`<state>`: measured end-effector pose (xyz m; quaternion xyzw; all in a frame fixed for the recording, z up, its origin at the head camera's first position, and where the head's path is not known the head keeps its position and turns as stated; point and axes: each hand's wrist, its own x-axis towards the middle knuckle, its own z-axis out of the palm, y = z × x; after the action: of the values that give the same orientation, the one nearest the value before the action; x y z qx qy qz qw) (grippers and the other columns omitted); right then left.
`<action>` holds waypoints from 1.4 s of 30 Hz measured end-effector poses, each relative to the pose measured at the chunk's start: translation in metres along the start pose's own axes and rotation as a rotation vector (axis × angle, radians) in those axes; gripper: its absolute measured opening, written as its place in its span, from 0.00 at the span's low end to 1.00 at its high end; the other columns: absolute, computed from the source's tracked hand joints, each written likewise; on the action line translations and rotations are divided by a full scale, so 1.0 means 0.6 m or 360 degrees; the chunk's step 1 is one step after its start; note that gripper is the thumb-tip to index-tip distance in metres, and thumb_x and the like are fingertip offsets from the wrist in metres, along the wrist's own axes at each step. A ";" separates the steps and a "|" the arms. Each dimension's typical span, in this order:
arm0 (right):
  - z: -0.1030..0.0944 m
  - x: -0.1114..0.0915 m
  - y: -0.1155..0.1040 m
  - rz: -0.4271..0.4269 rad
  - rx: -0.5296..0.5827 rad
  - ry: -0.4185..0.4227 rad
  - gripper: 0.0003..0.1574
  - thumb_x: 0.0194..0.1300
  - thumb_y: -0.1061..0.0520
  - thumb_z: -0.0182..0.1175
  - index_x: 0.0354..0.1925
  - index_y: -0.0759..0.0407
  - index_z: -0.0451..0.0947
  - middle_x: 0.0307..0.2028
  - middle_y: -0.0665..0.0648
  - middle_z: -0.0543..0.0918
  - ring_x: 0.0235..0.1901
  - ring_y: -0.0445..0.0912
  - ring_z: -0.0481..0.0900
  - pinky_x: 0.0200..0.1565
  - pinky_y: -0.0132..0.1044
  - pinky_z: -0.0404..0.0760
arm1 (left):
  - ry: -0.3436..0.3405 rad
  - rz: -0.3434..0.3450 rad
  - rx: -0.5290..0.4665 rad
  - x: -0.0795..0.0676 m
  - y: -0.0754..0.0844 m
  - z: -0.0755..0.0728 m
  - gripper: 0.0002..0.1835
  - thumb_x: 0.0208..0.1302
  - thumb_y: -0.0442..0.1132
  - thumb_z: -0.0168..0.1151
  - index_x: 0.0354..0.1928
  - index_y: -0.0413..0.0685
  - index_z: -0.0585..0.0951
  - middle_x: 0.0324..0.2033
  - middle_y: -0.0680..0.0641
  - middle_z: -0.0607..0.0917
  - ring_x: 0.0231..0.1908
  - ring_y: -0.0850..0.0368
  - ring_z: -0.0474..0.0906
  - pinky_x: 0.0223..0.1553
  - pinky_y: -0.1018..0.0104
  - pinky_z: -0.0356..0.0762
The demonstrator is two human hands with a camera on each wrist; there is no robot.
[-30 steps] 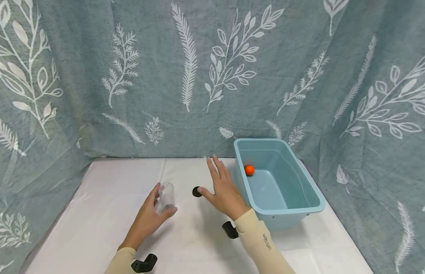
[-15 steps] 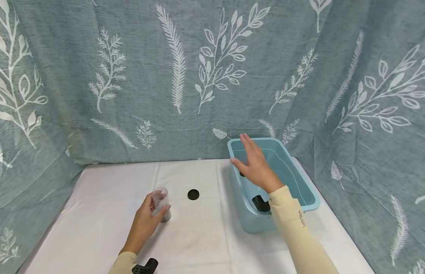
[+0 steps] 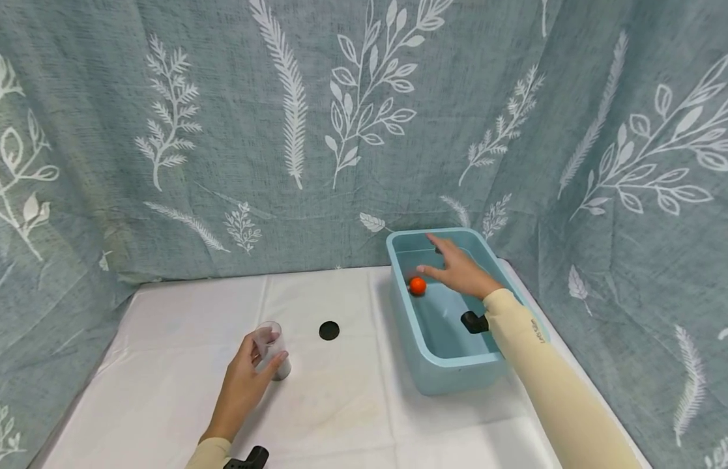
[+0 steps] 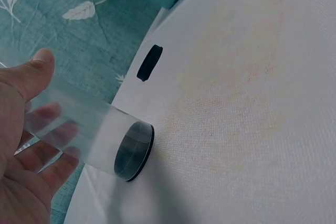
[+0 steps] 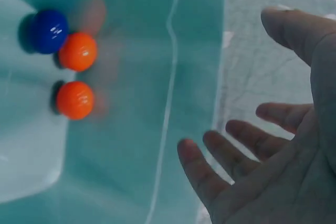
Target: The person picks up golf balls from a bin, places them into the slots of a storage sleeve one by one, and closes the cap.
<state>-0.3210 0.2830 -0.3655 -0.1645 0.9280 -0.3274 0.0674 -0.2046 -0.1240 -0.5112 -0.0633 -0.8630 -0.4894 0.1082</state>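
Left hand (image 3: pixel 243 378) has the clear tube (image 4: pixel 100 132): grip closed around its side, thumb on one face, fingers on the other. Tube is on the left half of the table (image 3: pixel 328 417), nearly upright, mouth up, dark base (image 4: pixel 134 153) down. Base is on the table or just above it, can't tell which. Black disc (image 3: pixel 329 330) lies flat beside it, toward the table's far edge.

Right hand (image 3: pixel 460 270) is over the blue bin (image 3: pixel 446 381) near the table's far right corner. Grip wide, thumb well apart from fingers, nothing held. On the bin floor: blue ball (image 5: pixel 48 31), an orange ball (image 5: pixel 78 52) right against or just beside it, a second orange ball (image 5: pixel 75 100) a little apart.

Handling, my read: tube is light, thin clear plastic, fairly stiff, smooth enough to slip. Could flex or crack if squeezed hard. Hold mid-body, light pressure, keep rim free. Disc looks stiff and low; pinch by its edge. Balls look glossy, light, likely to roll; take across the widest part, fingers on opposite sides.
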 end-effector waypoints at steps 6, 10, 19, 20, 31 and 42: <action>0.016 0.018 0.022 -0.0035 -0.0042 -0.0208 0.58 0.58 0.35 0.62 0.74 0.55 0.45 0.71 0.60 0.52 0.65 0.57 0.61 0.59 0.52 0.71 | -0.0014 0.0003 -0.0029 0.001 -0.001 0.000 0.33 0.63 0.52 0.61 0.64 0.45 0.62 0.58 0.49 0.74 0.60 0.51 0.70 0.59 0.63 0.67; 0.030 0.025 0.034 -0.0011 -0.0025 -0.0337 0.53 0.59 0.42 0.66 0.72 0.58 0.52 0.68 0.60 0.58 0.63 0.57 0.65 0.59 0.51 0.71 | -0.0048 -0.0020 -0.0021 -0.001 0.001 0.000 0.34 0.64 0.53 0.60 0.65 0.45 0.61 0.59 0.48 0.73 0.62 0.49 0.68 0.60 0.63 0.66; 0.073 0.036 0.063 0.0008 -0.0142 -0.0670 0.36 0.61 0.55 0.65 0.63 0.63 0.64 0.60 0.64 0.70 0.56 0.56 0.74 0.51 0.41 0.79 | -0.0014 0.0030 -0.0016 -0.004 -0.002 0.004 0.34 0.64 0.51 0.61 0.66 0.46 0.61 0.57 0.49 0.74 0.60 0.50 0.70 0.60 0.60 0.66; 0.077 0.036 0.065 0.0015 -0.0148 -0.0687 0.34 0.61 0.57 0.65 0.62 0.63 0.65 0.59 0.64 0.71 0.55 0.56 0.75 0.51 0.40 0.79 | -0.0007 0.0040 -0.0011 -0.005 -0.003 0.005 0.34 0.64 0.51 0.61 0.66 0.46 0.61 0.57 0.50 0.74 0.60 0.50 0.70 0.60 0.59 0.67; 0.106 0.061 0.070 -0.0051 -0.0245 -0.0637 0.25 0.59 0.59 0.67 0.54 0.59 0.72 0.45 0.54 0.79 0.45 0.48 0.80 0.48 0.38 0.80 | 0.0024 0.0105 0.0045 0.001 -0.010 0.000 0.33 0.64 0.52 0.61 0.65 0.45 0.62 0.55 0.51 0.75 0.59 0.51 0.70 0.59 0.57 0.69; 0.132 0.074 0.078 -0.0313 -0.0376 -0.0491 0.09 0.64 0.63 0.61 0.42 0.53 0.76 0.36 0.48 0.78 0.38 0.44 0.75 0.45 0.40 0.77 | -0.0023 0.0100 0.0071 -0.003 -0.012 -0.001 0.35 0.64 0.55 0.59 0.66 0.45 0.61 0.55 0.50 0.75 0.60 0.50 0.70 0.59 0.55 0.69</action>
<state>-0.3563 0.2552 -0.4571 -0.3093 0.9180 -0.1923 0.1567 -0.2045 -0.1284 -0.5174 -0.0914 -0.8721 -0.4659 0.1187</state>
